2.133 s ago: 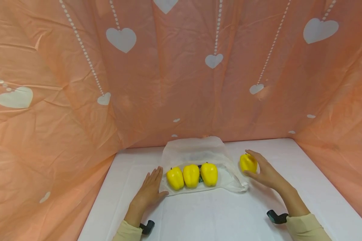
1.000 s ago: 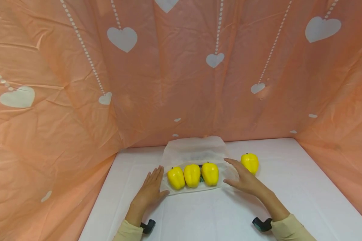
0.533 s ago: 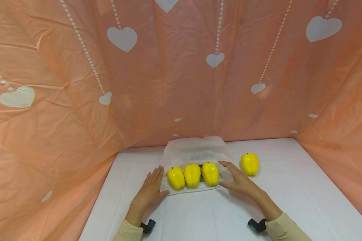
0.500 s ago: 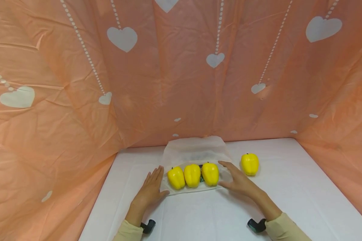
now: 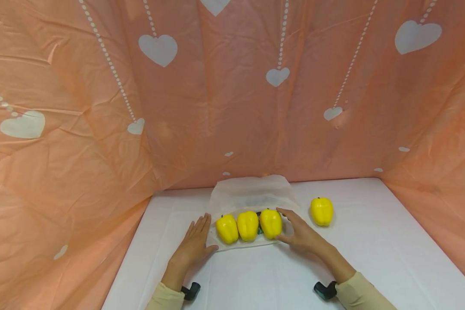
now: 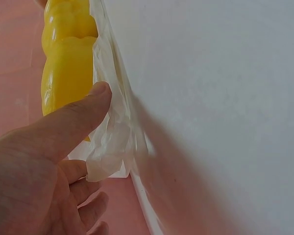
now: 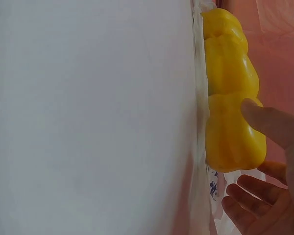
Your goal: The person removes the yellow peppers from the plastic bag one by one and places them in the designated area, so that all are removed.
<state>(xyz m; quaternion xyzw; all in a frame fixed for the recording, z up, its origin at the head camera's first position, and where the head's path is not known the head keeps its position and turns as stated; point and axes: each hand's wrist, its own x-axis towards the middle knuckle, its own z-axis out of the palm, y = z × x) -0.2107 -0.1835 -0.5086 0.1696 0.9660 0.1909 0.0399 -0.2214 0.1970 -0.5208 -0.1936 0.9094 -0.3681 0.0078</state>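
Three yellow bell peppers stand in a row on a thin white plastic bag: a left one [image 5: 227,229], a middle one [image 5: 247,225] and a right one [image 5: 271,224]. The bag [image 5: 252,189] spreads out behind them, with dark print between two peppers. My left hand [image 5: 193,243] lies flat at the bag's left edge, fingers straight; its thumb lies over the crumpled plastic [image 6: 112,132] in the left wrist view. My right hand [image 5: 300,230] is spread around the right pepper's side, thumb overlapping that pepper [image 7: 232,137] in the right wrist view, the other fingers loosely bent beyond its end.
A fourth yellow bell pepper [image 5: 322,211] stands alone on the white table [image 5: 372,241], right of the bag. Behind the table hangs an orange curtain [image 5: 232,107] with white hearts, wrapping round both sides.
My right hand has left the lone pepper and moved left to the right pepper of the row. The bag's crumpled right corner no longer shows. My left hand stays put.
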